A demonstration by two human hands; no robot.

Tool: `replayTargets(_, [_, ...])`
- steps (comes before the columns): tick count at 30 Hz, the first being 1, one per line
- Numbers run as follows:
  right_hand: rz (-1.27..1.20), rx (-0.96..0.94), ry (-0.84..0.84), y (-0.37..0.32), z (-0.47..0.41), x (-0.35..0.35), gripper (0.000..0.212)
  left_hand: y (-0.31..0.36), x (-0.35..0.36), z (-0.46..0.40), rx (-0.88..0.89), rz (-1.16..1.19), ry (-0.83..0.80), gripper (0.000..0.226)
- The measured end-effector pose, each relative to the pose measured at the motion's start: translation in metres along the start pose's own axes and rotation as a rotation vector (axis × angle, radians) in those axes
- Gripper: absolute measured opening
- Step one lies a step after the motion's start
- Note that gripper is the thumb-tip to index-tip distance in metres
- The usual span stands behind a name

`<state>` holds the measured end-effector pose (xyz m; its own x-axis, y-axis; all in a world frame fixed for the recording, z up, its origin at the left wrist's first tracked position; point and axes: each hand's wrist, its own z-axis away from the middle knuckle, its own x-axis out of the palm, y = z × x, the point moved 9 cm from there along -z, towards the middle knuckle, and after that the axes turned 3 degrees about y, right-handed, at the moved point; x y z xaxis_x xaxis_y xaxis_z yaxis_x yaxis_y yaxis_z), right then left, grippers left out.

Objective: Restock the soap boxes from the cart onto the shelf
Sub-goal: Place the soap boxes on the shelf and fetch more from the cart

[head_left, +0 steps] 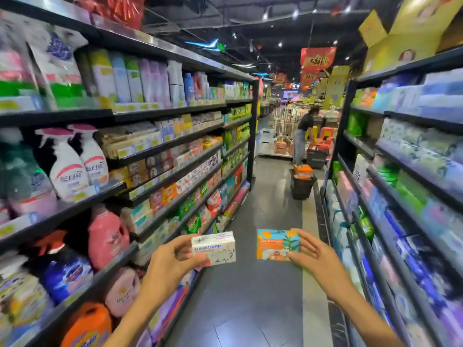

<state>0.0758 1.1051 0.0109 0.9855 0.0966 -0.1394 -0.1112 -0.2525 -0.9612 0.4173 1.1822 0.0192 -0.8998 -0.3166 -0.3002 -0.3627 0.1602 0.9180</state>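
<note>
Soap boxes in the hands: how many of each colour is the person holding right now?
White soap box, in the left hand: 1
Orange and blue soap box, in the right hand: 1
Total: 2

In a shop aisle, the left hand (pixel 172 259) pinches a white soap box (pixel 217 247) and the right hand (pixel 313 256) an orange-and-blue soap box (pixel 275 244), held apart above the grey floor (pixel 258 296) between stocked shelves (pixel 175 156).
</note>
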Motion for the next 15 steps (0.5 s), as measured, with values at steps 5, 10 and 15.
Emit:
replayTargets(5, [-0.029, 0.000, 0.060, 0.023, -0.087, -0.042, 0.056, 0.001, 0.059, -0.098, 0.040, 0.026, -0.055, 0.046])
replayTargets(10, [-0.032, -0.010, 0.113, 0.047, -0.188, -0.068, 0.055, -0.007, 0.112, -0.211, 0.099, 0.053, -0.067, 0.045])
replayTargets(15, [-0.037, -0.007, 0.138, 0.072, -0.305, -0.084, 0.059, -0.016, 0.157, -0.330, 0.121, 0.077, -0.116, 0.044])
